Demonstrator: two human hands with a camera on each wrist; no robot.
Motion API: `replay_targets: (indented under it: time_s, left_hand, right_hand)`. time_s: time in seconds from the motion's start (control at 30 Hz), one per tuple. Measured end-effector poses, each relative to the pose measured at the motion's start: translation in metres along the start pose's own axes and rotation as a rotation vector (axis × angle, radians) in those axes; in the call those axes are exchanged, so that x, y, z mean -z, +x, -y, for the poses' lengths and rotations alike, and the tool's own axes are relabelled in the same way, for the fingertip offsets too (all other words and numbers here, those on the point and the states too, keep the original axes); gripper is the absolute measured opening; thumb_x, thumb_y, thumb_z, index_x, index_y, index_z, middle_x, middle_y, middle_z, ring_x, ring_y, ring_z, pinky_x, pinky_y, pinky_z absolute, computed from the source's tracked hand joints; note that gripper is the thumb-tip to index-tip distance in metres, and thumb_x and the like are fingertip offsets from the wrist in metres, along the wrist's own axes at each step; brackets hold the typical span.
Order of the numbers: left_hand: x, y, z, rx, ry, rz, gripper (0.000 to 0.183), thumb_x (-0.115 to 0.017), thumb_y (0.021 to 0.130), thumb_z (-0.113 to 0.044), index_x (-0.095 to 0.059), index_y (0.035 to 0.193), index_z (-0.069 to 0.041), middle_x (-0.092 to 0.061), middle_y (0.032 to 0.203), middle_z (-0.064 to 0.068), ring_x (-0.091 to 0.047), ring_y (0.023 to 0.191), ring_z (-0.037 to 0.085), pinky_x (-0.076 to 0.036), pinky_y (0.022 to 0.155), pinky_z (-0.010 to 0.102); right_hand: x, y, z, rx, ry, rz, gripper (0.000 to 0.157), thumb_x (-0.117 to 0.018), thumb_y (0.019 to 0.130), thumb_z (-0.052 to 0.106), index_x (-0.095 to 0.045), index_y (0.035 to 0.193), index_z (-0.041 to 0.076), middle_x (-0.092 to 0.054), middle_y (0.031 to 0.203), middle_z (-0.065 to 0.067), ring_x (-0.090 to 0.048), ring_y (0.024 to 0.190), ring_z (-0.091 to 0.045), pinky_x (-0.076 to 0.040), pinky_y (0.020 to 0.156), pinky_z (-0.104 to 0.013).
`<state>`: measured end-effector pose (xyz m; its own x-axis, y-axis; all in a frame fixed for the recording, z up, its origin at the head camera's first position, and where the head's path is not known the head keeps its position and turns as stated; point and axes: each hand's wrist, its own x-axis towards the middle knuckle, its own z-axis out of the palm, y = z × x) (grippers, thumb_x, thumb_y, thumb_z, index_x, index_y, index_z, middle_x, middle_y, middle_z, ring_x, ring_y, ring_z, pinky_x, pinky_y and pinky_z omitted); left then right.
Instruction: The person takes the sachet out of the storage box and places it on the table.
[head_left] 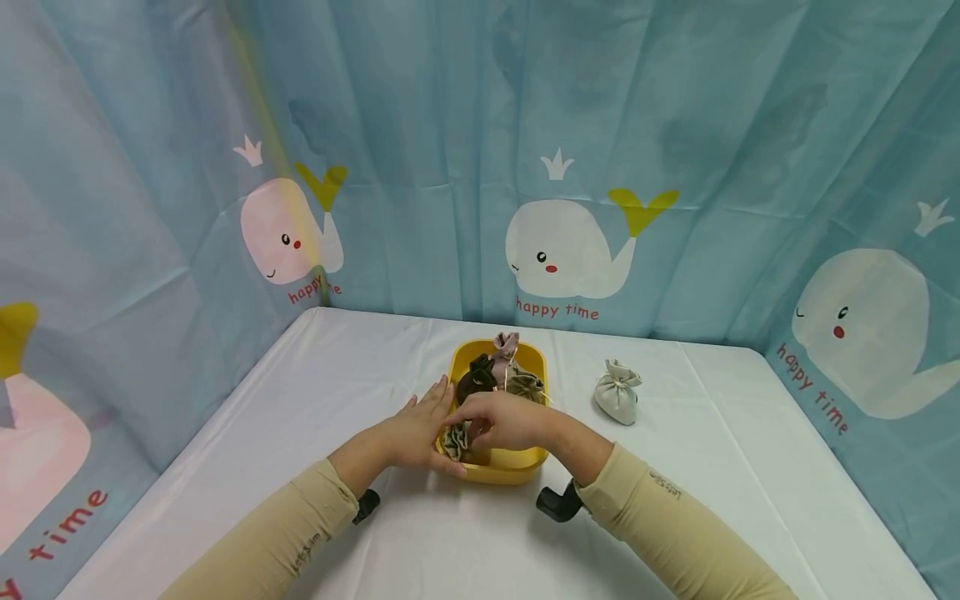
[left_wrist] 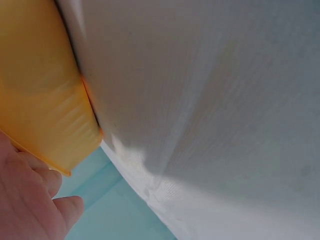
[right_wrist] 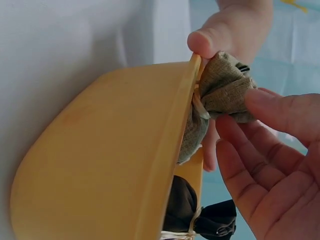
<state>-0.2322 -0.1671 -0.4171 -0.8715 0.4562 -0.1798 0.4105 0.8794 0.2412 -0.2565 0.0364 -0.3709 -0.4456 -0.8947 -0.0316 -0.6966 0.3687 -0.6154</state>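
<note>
A yellow plastic bin [head_left: 498, 475] stands on the white-covered table. My left hand [head_left: 412, 435] rests along its left rim with fingers extended, the thumb on the near edge. Over the near left part of the bin, my right hand [head_left: 510, 417] pinches the gathered top of an olive-green drawstring pouch [right_wrist: 225, 90]; the thumb lies on the cloth in the right wrist view. The pouch's lower body sits inside the bin, partly hidden by the wall. Farther back in the bin are a black pouch [head_left: 476, 379], a pinkish pouch [head_left: 504, 348] and another olive pouch [head_left: 525, 384].
To the right of the bin, a pale grey drawstring pouch [head_left: 617, 393] sits on the table [head_left: 697, 483]. Black wrist-camera parts [head_left: 558, 503] show beneath the sleeves. A blue curtain [head_left: 420, 208] with printed whales surrounds the table's back and sides.
</note>
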Motion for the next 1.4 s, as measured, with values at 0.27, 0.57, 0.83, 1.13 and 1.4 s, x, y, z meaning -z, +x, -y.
replay_targets:
  time_s: [0.27, 0.57, 0.83, 1.13, 1.4]
  left_hand:
    - [-0.0012, 0.001, 0.0012, -0.004, 0.011, -0.006, 0.131, -0.048, 0.056, -0.084, 0.005, 0.146, -0.004, 0.01, 0.152, 0.013, 0.002, 0.14, 0.027, -0.009, 0.109, 0.051]
    - [-0.001, 0.0015, 0.0008, -0.008, 0.027, -0.018, 0.132, -0.047, 0.056, -0.085, 0.004, 0.146, -0.002, 0.008, 0.152, 0.014, 0.002, 0.14, 0.025, -0.011, 0.109, 0.05]
    - [-0.0011, 0.0011, -0.0001, -0.003, 0.031, -0.012, 0.131, -0.047, 0.057, -0.085, 0.004, 0.146, -0.003, 0.009, 0.152, 0.014, 0.004, 0.139, 0.024, -0.011, 0.109, 0.049]
    - [-0.002, 0.0015, 0.0003, 0.002, 0.025, -0.008, 0.131, -0.045, 0.057, -0.086, 0.006, 0.146, -0.004, 0.01, 0.152, 0.012, 0.005, 0.139, 0.021, -0.01, 0.11, 0.049]
    - [-0.0015, 0.0009, 0.0006, -0.001, 0.034, -0.013, 0.131, -0.045, 0.057, -0.086, 0.006, 0.146, -0.004, 0.01, 0.152, 0.014, 0.001, 0.14, 0.025, -0.011, 0.109, 0.049]
  right_hand:
    - [-0.0004, 0.0024, 0.0, -0.018, -0.051, -0.024, 0.036, -0.063, 0.083, 0.001, -0.064, 0.117, 0.013, -0.058, 0.099, 0.006, -0.057, 0.087, -0.013, -0.047, 0.075, -0.018]
    - [0.0007, 0.0036, 0.0015, -0.066, -0.106, -0.071, 0.016, -0.066, 0.083, 0.005, -0.068, 0.095, 0.016, -0.059, 0.087, 0.009, -0.053, 0.077, -0.004, -0.046, 0.071, -0.016]
    - [-0.0028, 0.0075, -0.0042, -0.049, -0.142, -0.148, 0.006, -0.07, 0.08, 0.011, -0.069, 0.082, 0.017, -0.059, 0.078, 0.011, -0.054, 0.072, -0.001, -0.046, 0.066, -0.014]
    - [-0.0014, 0.0054, -0.0043, -0.039, -0.141, -0.238, 0.005, -0.071, 0.08, 0.014, -0.073, 0.084, 0.016, -0.065, 0.081, 0.011, -0.057, 0.073, 0.002, -0.047, 0.065, -0.014]
    - [0.0029, 0.0032, -0.0063, -0.023, -0.182, -0.28, 0.005, -0.069, 0.082, 0.017, -0.073, 0.084, 0.016, -0.066, 0.081, 0.012, -0.057, 0.075, 0.001, -0.048, 0.07, -0.016]
